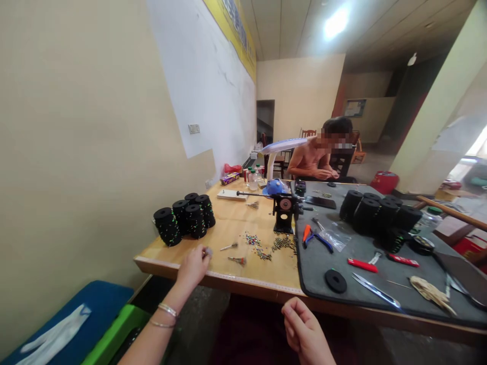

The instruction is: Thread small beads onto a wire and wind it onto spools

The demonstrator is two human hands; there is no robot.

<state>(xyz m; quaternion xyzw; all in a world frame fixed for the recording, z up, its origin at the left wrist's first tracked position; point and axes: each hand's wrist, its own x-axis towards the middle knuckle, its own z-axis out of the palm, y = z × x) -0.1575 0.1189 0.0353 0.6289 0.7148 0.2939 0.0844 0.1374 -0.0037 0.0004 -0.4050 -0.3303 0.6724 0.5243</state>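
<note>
My left hand [193, 266] rests at the front left of the wooden table, fingers closed on a small grey bundle [207, 252] that they partly hide. To its right lie a thin bundle [229, 246] with a light stem and another bundle with an orange-red end [238, 261]. Beyond these are scattered coloured beads [253, 240] and a heap of small brassy pieces [283, 243]. My right hand [302, 327] hovers in front of the table edge, thumb and fingers pressed together. Whatever it may hold is too small to make out.
Black spools [166, 226] with green specks stand at left; more black spools [366, 214] stand on the grey mat [315, 274]. A black winding device [283, 213], pliers [323, 241], red-handled knife [362, 265] and tweezers [376, 291] lie ahead and right. A person [323, 157] sits opposite behind a lamp [283, 146].
</note>
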